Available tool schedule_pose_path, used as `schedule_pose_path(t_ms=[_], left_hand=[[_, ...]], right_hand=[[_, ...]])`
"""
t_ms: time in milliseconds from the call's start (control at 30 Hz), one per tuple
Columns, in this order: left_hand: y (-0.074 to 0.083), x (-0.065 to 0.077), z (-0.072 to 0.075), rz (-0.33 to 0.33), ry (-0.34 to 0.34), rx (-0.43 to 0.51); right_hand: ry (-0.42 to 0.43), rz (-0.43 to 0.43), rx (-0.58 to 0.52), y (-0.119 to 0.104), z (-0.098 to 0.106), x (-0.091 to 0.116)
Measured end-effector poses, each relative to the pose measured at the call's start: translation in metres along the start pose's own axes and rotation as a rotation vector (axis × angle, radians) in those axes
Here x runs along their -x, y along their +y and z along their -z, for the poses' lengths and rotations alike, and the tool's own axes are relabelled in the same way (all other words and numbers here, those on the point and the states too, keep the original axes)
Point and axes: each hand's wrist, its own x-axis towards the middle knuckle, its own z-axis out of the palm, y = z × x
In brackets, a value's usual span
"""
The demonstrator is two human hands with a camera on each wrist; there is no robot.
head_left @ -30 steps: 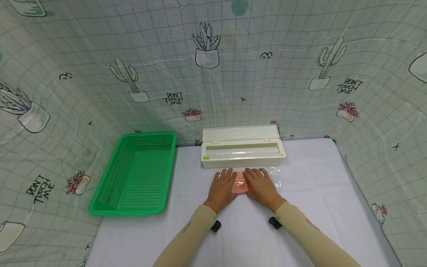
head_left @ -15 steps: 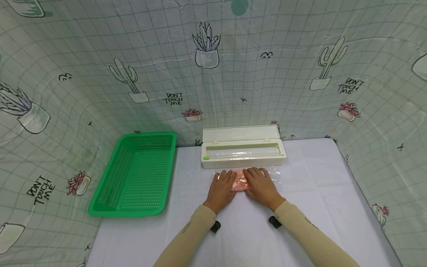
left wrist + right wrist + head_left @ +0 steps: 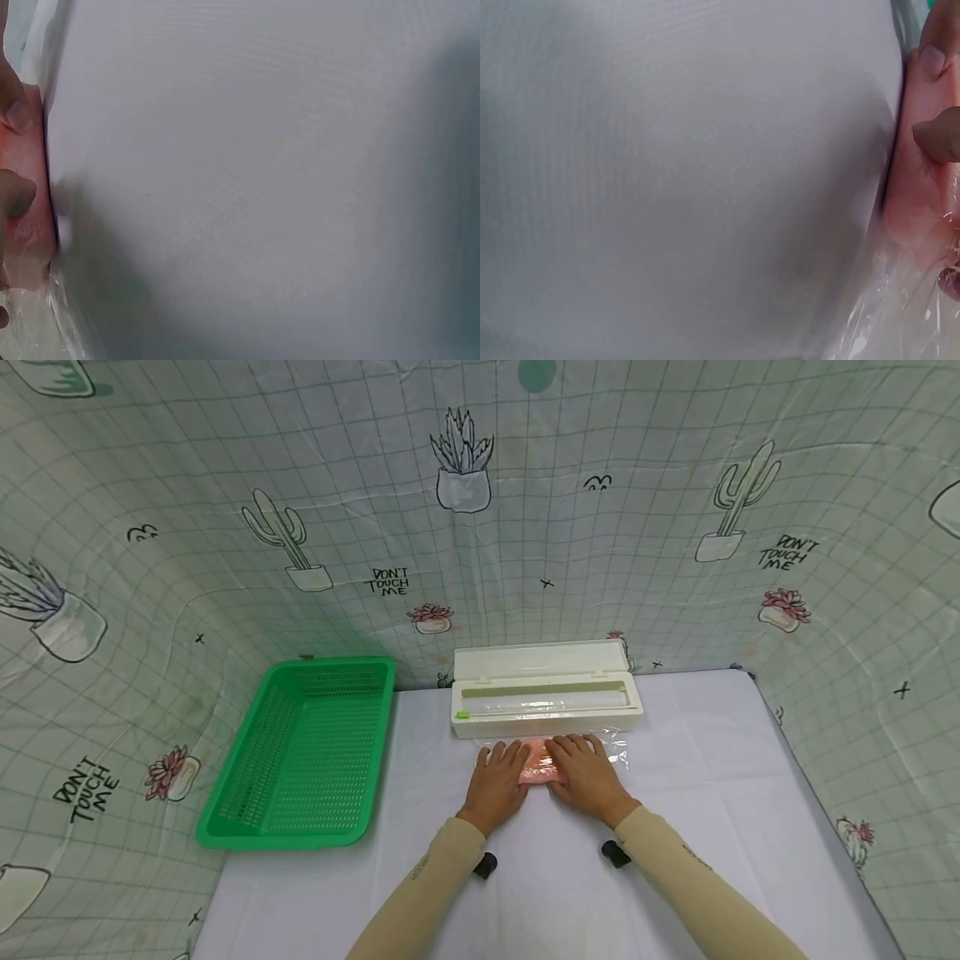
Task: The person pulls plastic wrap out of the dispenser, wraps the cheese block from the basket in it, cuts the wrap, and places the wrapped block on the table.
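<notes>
Head: left hand [image 3: 493, 785] and right hand [image 3: 590, 779] grip a pink, wrapped, rectangular block [image 3: 539, 763] between them, on white cloth [image 3: 547, 885] just before an open, long white plastic box [image 3: 547, 726]. Left wrist: thumbs [image 3: 18, 192] press the block's side. Right wrist: crinkled clear plastic film [image 3: 866, 322] at its end.

Block [image 3: 539, 762]: salmon pink
Cling film [image 3: 618, 752]: clear, with white glints
Dispenser box [image 3: 547, 727]: off-white
Slider tab [image 3: 462, 715]: bright green
Basket [image 3: 322, 760]: solid green, perforated pattern
Tablecloth [image 3: 555, 910]: plain white
Backdrop [image 3: 637, 577]: pale grey-white, green grid, printed green cacti, pinkish-red succulents, black lettering
Sleeves [image 3: 423, 889]: beige, dark lettering
Wrist cameras [image 3: 486, 866]: black
</notes>
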Motion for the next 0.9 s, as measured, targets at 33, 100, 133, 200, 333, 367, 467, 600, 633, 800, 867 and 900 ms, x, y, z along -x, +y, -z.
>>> schedule_pose_path(t_ms=[33, 100, 133, 200, 333, 367, 467, 600, 633, 800, 867, 900], left_hand=[[0.0, 0.0, 0.0, 0.005, -0.009, 0.02], [-0.001, 0.001, 0.0, 0.016, -0.025, 0.065], [-0.001, 0.002, 0.0, 0.022, -0.03, 0.088], [-0.003, 0.003, -0.001, 0.038, -0.03, 0.133], [-0.008, 0.005, -0.005, 0.103, 0.036, 0.192], [-0.01, 0.005, -0.006, 0.13, 0.064, 0.202], [-0.017, 0.004, -0.009, 0.238, 0.175, 0.271], [-0.032, -0.001, -0.009, 0.404, 0.336, 0.445], [-0.036, -0.003, -0.008, 0.436, 0.36, 0.486], [-0.06, -0.01, -0.004, 0.508, 0.371, 0.601], [-0.068, -0.012, -0.003, 0.51, 0.342, 0.603], [-0.072, -0.012, -0.003, 0.51, 0.322, 0.598]], right_hand=[[-0.002, -0.003, -0.004, 0.0, 0.0, 0.0], [0.0, -0.008, -0.006, 0.0, 0.002, 0.0], [0.0, -0.01, -0.008, 0.0, 0.002, 0.0], [0.003, -0.013, -0.004, -0.001, 0.004, 0.0], [0.013, -0.022, -0.001, -0.003, 0.006, 0.002], [0.021, -0.023, 0.0, -0.003, 0.006, 0.002], [0.055, -0.015, -0.014, -0.004, 0.006, 0.002], [0.11, 0.01, -0.052, -0.005, 0.007, 0.001], [0.12, 0.016, -0.06, -0.006, 0.007, 0.001], [0.147, 0.03, -0.063, -0.009, 0.01, -0.002], [0.151, 0.034, -0.064, -0.012, 0.011, -0.005], [0.154, 0.036, -0.067, -0.013, 0.012, -0.006]])
